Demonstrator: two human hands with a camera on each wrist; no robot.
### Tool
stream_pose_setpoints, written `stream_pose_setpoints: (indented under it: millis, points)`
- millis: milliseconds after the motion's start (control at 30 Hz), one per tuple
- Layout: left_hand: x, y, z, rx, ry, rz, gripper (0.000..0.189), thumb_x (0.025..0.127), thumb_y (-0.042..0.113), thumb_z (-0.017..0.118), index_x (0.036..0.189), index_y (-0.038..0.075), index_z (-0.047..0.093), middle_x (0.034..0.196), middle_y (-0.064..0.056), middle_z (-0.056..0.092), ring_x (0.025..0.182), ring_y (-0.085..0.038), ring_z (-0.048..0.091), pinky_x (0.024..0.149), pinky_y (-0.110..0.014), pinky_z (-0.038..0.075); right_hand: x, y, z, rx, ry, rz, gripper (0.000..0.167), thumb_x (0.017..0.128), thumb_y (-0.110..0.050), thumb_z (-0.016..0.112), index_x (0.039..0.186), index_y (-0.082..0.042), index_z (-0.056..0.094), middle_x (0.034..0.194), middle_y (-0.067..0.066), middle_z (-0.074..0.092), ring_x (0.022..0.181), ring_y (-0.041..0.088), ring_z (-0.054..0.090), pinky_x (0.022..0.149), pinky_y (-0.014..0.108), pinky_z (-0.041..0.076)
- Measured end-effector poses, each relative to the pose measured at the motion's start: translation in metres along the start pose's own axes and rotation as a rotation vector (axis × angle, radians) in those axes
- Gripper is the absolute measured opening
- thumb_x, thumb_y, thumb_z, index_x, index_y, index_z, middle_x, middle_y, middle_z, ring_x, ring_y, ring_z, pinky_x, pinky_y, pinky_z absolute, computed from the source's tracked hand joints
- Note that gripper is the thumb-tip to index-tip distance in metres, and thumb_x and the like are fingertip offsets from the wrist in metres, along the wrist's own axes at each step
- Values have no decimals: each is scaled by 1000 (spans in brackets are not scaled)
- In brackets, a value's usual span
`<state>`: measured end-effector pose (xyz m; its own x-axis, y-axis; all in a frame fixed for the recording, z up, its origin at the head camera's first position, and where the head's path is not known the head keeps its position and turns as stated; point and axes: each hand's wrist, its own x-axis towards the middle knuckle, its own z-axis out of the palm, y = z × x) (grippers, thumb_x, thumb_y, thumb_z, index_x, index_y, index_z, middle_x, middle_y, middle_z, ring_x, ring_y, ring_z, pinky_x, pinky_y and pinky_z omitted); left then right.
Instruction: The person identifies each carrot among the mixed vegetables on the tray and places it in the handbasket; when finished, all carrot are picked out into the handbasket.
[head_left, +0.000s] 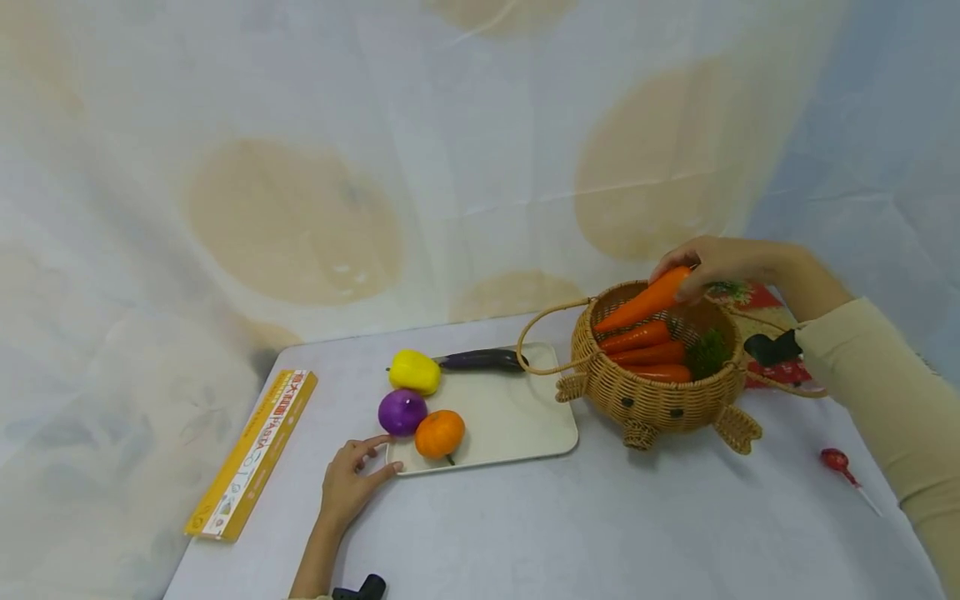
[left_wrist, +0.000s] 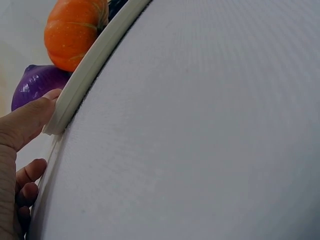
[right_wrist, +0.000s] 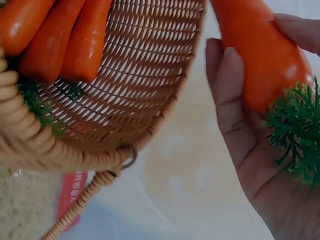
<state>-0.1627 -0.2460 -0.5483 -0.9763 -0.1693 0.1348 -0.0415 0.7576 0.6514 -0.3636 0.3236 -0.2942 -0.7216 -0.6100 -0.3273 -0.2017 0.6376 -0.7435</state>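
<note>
My right hand (head_left: 723, 262) grips a carrot (head_left: 647, 302) by its thick end, its tip slanting down over the wicker basket (head_left: 645, 408). In the right wrist view, thumb and fingers wrap that carrot (right_wrist: 260, 55) beside its green leafy top (right_wrist: 300, 130). Several more carrots (head_left: 654, 353) lie inside the basket. My left hand (head_left: 348, 483) holds the near left corner of a cream tray (head_left: 517, 425), thumb and finger at its rim. Close to those fingers sit a purple onion (head_left: 402, 412) and an orange pumpkin (head_left: 440, 434); behind them are a yellow pepper (head_left: 415, 372) and an eggplant (head_left: 483, 360).
A yellow pasta box (head_left: 251, 458) lies along the table's left side. At the right is a red lollipop (head_left: 836, 460). Behind the basket, a red package (head_left: 761, 298) is partly hidden by the right arm. The basket's looped handle (head_left: 551, 312) overhangs the tray's right end.
</note>
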Motion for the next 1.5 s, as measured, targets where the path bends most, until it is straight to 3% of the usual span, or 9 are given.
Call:
stream_pose_setpoints:
  millis: [467, 733, 767, 867, 1000, 1133, 1267, 1500]
  points:
    - [-5, 0, -1, -23, 15, -5, 49, 75, 42, 85, 120, 29, 72, 95, 0, 61, 85, -16, 47, 76, -32, 36, 35, 20, 17, 23, -34, 72, 47, 91, -6, 63, 135, 9, 51, 114, 17, 58, 81, 20, 58, 70, 37, 54]
    - [-8, 1, -3, -15, 4, -8, 49, 76, 44, 84, 121, 29, 71, 95, 1, 61, 86, -16, 47, 76, -32, 35, 49, 31, 33, -25, -28, 65, 53, 87, -4, 64, 135, 15, 48, 115, 20, 61, 85, 17, 59, 74, 39, 55]
    - [-9, 1, -3, -14, 4, -9, 49, 76, 44, 84, 121, 29, 71, 95, 1, 61, 86, -15, 47, 76, -32, 36, 50, 31, 34, -43, -26, 62, 53, 87, -4, 64, 134, 14, 48, 116, 21, 61, 86, 18, 58, 74, 39, 54]
    - [-9, 0, -3, -10, 5, -9, 49, 75, 44, 84, 121, 29, 71, 95, 1, 61, 86, -16, 47, 76, -32, 36, 51, 30, 37, -122, -26, 47, 53, 86, -5, 67, 133, 13, 51, 130, 32, 54, 105, 39, 59, 89, 49, 51]
    - [-10, 2, -3, -17, 6, -10, 48, 75, 44, 84, 120, 30, 72, 94, 2, 60, 85, -16, 47, 76, -32, 35, 53, 31, 40, -241, -12, 23, 50, 82, -5, 72, 127, 11, 57, 140, 39, 43, 129, 56, 41, 101, 62, 40]
    - [-11, 3, -3, -25, 7, -8, 47, 75, 43, 85, 119, 31, 72, 94, 2, 60, 85, -16, 47, 76, -32, 35, 58, 36, 43, -288, 15, 30, 44, 78, -2, 73, 118, 10, 61, 129, 34, 54, 114, 44, 52, 93, 56, 45]
    - [-12, 2, -2, -32, 14, 4, 47, 75, 42, 85, 118, 31, 72, 93, 3, 60, 85, -16, 47, 77, -32, 36, 61, 39, 48, -353, 31, 47, 40, 76, 1, 73, 113, 10, 62, 117, 29, 59, 102, 37, 53, 87, 52, 47]
    - [-12, 4, 0, -35, 17, 12, 47, 74, 42, 86, 117, 31, 73, 92, 4, 60, 84, -15, 48, 76, -32, 37, 66, 43, 56, -439, 72, 60, 42, 76, 4, 70, 117, 11, 62, 118, 30, 61, 96, 34, 57, 78, 46, 51]
